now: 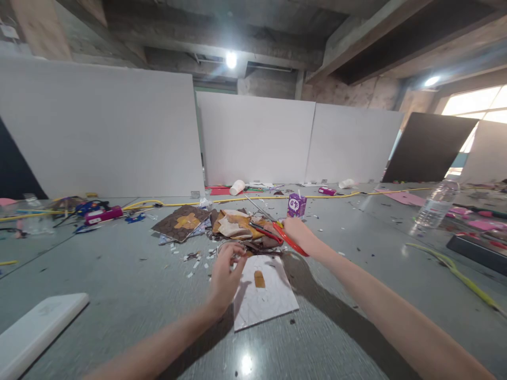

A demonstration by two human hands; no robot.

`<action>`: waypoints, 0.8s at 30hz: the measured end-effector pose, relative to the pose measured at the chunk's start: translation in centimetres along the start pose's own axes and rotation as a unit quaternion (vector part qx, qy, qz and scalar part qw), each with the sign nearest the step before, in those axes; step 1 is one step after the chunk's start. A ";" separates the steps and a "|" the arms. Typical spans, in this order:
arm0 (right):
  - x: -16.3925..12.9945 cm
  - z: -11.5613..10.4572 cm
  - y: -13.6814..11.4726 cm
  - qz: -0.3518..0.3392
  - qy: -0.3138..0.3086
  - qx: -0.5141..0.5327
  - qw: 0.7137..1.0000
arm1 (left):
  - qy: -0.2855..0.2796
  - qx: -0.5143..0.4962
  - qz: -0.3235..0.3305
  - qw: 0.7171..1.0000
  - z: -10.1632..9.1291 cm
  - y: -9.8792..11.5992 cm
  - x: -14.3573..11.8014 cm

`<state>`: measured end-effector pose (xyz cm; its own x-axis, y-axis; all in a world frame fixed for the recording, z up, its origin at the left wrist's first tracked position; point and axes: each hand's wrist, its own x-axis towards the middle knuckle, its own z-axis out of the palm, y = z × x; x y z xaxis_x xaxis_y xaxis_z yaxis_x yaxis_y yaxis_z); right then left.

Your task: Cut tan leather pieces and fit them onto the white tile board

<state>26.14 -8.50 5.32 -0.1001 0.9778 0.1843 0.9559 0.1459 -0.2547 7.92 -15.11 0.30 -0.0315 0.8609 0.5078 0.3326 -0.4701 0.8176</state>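
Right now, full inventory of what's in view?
scissors: 1, red handles, in the right hand
white sheet: 1, small tan patch on it, table centre
scrap pile: 1, brown and tan, behind the sheet
brown panel: 1, tan cross, left of the pile
carton: 1, purple, behind the right hand
water bottle: 1, clear, far right
paper cup: 1, white, on its side, by the back boards
yellow cable: 1, runs across the table
left hand: at the sheet's top edge; grip unclear
right hand: closed on scissors
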 end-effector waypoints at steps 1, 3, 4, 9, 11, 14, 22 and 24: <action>0.6 -0.3 -0.3 0.002 0.004 -0.013 1.000 | 0.031 0.008 0.011 0.999 -0.1 -0.4 -0.9; 2.0 -0.4 -1.1 0.002 0.006 -0.031 0.999 | 0.058 0.016 0.013 0.998 -0.2 -1.1 -1.9; 2.8 -0.2 -1.5 -0.003 0.008 -0.037 0.999 | 0.063 0.013 0.004 0.998 -0.3 -1.3 -2.1; 5.3 2.7 -3.5 -0.012 -0.009 -0.047 0.999 | 0.044 -0.038 -0.046 0.997 -0.1 -1.3 -2.0; 5.7 4.2 -4.0 -0.016 -0.019 -0.041 0.999 | 0.030 -0.039 -0.060 0.997 0.0 -1.2 -1.9; 5.7 5.9 -4.5 -0.025 -0.024 -0.031 0.999 | 0.005 -0.021 -0.071 0.997 -0.1 -0.9 -1.9; 5.1 5.3 -4.5 -0.075 -0.041 0.012 0.996 | 0.007 -0.003 -0.079 0.997 -0.2 -1.0 -2.0; 4.3 4.0 -4.4 -0.092 -0.027 0.028 0.995 | 0.003 -0.020 -0.087 0.996 -0.2 -1.2 -2.0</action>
<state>20.40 -4.34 3.43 -0.2873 0.9403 0.1823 0.9033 0.3293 -0.2751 7.43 -16.27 -1.62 -0.0909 0.9286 0.3599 0.2833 -0.3224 0.9032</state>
